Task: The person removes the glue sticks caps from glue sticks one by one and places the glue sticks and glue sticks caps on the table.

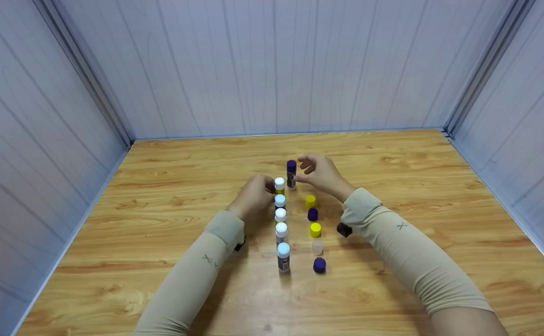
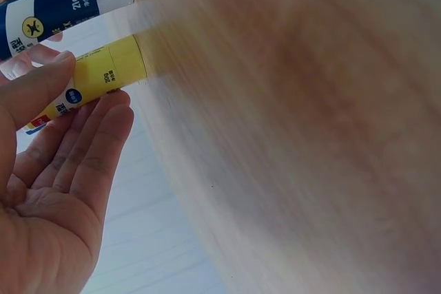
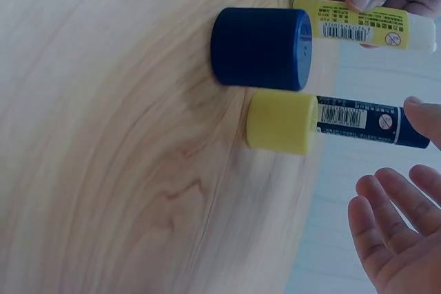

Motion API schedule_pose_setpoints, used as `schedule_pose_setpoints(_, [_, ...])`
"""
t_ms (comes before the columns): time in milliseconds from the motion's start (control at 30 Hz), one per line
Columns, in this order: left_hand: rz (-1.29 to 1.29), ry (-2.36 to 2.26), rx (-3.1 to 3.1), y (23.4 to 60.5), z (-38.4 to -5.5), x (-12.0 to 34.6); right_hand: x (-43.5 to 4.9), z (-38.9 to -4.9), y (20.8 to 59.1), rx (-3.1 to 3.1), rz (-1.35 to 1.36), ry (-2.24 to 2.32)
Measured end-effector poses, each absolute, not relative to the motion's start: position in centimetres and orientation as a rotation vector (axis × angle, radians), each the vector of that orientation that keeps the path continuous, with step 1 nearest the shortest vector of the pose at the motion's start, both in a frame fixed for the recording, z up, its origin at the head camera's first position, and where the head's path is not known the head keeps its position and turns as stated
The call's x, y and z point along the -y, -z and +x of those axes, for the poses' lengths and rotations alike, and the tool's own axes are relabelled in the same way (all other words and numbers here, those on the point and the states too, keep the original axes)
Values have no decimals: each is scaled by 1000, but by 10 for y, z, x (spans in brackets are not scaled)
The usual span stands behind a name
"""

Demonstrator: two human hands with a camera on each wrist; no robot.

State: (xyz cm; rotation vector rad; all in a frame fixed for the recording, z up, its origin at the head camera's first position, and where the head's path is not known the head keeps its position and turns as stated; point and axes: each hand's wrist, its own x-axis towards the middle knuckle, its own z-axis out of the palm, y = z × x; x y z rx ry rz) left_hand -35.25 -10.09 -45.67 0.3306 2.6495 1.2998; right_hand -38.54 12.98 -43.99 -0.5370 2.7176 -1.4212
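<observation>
My left hand [image 1: 254, 196] is at the far end of a row of uncapped glue sticks, its thumb and fingers around a yellow glue stick [image 2: 110, 70] with a white top. In the right wrist view, that yellow glue stick [image 3: 358, 24] stands upright on the table. Just beyond it is a dark blue glue stick [image 1: 291, 175] with its dark cap on. My right hand [image 1: 321, 175] is beside this one, thumb at the cap and the other fingers spread apart from it. Another navy glue stick [image 2: 52, 8] is close to the left hand.
Several white-topped glue sticks [image 1: 283, 256] stand in a line toward me. To their right runs a line of loose caps: yellow [image 1: 310, 201], dark blue [image 1: 313, 214], yellow [image 1: 315, 229], clear [image 1: 317, 247] and dark blue [image 1: 319, 265]. White panel walls [image 1: 272, 70] enclose the wooden table [image 1: 159, 233].
</observation>
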Motion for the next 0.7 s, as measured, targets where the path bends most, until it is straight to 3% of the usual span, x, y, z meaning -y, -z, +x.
schedule_pose_setpoints(700, [311, -1340, -2618, 456, -350, 100, -110, -393, 446, -2666, -470, 1448])
